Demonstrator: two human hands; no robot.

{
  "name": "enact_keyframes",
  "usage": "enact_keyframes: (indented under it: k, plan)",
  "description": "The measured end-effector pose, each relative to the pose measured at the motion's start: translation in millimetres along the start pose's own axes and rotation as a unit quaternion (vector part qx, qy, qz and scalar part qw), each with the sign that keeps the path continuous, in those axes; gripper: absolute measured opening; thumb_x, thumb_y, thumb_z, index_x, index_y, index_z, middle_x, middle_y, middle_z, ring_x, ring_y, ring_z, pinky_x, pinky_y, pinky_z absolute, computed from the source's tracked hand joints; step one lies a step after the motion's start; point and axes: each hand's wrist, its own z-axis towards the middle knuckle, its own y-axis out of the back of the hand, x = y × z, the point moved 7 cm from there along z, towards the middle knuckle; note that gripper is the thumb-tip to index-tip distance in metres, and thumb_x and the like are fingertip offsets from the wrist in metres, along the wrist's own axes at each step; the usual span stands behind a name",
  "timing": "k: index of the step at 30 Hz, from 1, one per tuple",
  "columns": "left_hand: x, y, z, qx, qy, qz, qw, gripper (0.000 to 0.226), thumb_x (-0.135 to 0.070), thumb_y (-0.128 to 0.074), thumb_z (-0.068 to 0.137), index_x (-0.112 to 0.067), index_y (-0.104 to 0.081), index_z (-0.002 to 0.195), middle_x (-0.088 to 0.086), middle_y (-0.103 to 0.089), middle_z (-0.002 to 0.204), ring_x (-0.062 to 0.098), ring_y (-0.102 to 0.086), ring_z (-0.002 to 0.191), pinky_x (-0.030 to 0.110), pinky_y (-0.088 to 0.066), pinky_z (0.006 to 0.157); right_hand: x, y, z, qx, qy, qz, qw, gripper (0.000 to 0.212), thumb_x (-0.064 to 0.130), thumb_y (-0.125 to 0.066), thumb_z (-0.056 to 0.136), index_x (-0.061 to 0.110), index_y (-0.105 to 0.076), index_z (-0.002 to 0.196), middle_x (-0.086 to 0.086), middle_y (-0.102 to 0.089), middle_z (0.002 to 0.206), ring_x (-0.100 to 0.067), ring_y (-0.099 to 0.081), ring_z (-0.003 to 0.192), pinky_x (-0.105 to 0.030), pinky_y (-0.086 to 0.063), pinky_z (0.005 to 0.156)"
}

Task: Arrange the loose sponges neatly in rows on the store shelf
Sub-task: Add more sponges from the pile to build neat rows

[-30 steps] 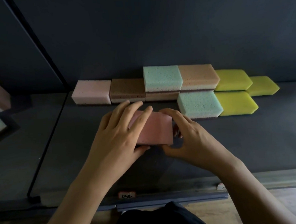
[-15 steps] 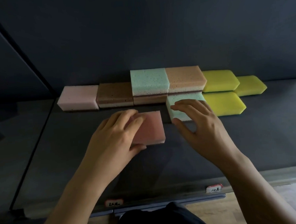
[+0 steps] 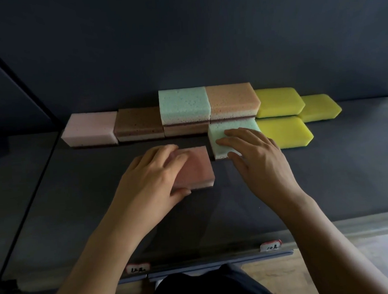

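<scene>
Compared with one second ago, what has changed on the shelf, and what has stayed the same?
The right hand let go of the pink sponge and moved right and back to the front green sponge, where its fingers now lie on top, thumb at the front edge. The left hand still grips the pink sponge. The back row and the yellow sponges lie as before.

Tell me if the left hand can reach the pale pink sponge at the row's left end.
Probably yes: only bare shelf lies between it and the pale pink sponge, though the left hand now grips the salmon sponge.
</scene>
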Motion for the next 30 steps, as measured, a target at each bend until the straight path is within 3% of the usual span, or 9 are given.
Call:
enact_keyframes:
  k: [6,13,23,30]
  plan:
    - [-8.4,4.7,-0.3,-0.013,-0.01,0.008,1.0,0.071,-0.042,-0.078,0.07,-0.02,-0.054,0.133,0.005,-0.05,0.138,0.028,-0.047,0.128,0.044,-0.041,0.102,-1.5,-1.2,0.3,-0.022,-0.007,0.006,1.0,0.031,0.011,-0.063,0.089,0.026,-0.07,0.116,0.007,-0.063,0.128,-0.019,-0.055,0.121,-0.029,-0.039,0.09]
    - [-22.9,6.7,5.8,-0.038,-0.035,-0.024,0.998,0.037,-0.026,-0.064,0.079,-0.017,-0.068,0.114,0.003,-0.058,0.126,0.023,-0.057,0.113,0.039,-0.052,0.089,1.4,-3.4,-0.8,-0.031,-0.002,0.0,1.0,0.033,0.013,-0.058,0.089,0.023,-0.069,0.118,0.003,-0.064,0.128,-0.023,-0.056,0.123,-0.04,-0.045,0.099]
    - [-15.4,0.0,31.7,-0.045,-0.01,-0.032,0.998,0.042,-0.013,-0.076,0.08,-0.019,-0.066,0.121,0.0,-0.057,0.13,0.021,-0.055,0.119,0.038,-0.054,0.088,-3.5,-6.2,-0.4,-0.032,0.0,0.008,0.999,0.037,0.005,-0.07,0.085,0.024,-0.069,0.117,0.004,-0.064,0.129,-0.021,-0.056,0.125,-0.041,-0.044,0.1]
    - [-13.0,-3.5,48.1,-0.049,0.004,-0.06,0.997,0.043,-0.012,-0.072,0.083,-0.023,-0.064,0.124,-0.008,-0.054,0.132,0.015,-0.052,0.121,0.034,-0.052,0.089,-4.5,-7.0,-0.3,-0.04,-0.003,0.02,0.999,0.036,0.004,-0.069,0.086,0.024,-0.07,0.116,0.004,-0.064,0.129,-0.021,-0.056,0.125,-0.045,-0.045,0.099]
